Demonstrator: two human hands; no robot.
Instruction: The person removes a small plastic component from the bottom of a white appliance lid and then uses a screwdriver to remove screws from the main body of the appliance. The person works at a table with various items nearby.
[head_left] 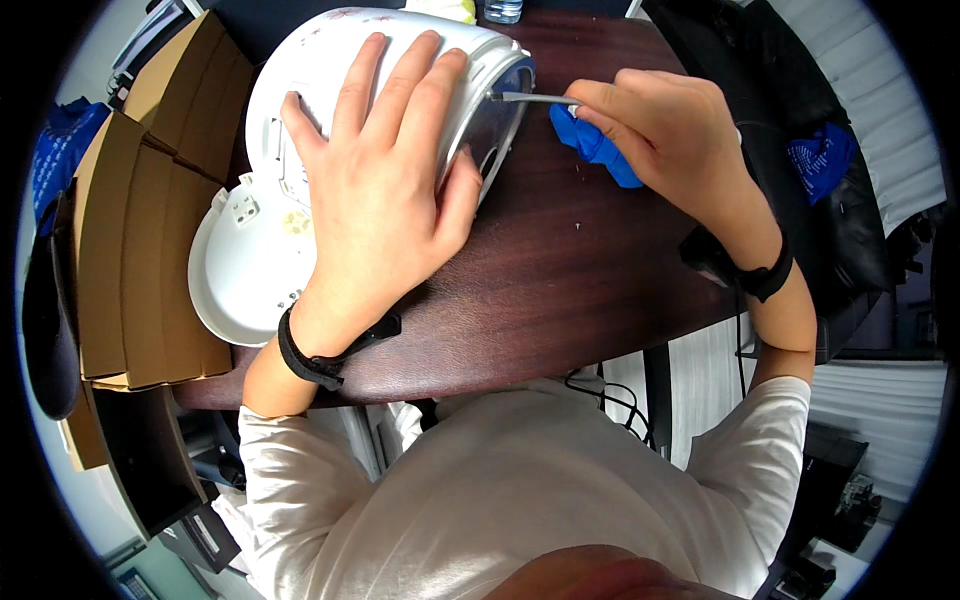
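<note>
Left fingers [402, 88] spread; right fingers [607, 99] clamp a probable screwdriver [535, 98] crosswise, pointing left.

Head camera: fisheye, worn on the wearer's head, sited above the near side of the brown table [590, 270] and facing steeply down onto it. Range close: left hand [370, 190] and right hand [680, 140], both above the table, appear large. Field wide, bent and dark at the rim, spanning cardboard boxes [155, 260] left of the table to black seating [850, 240] right of it.
</note>
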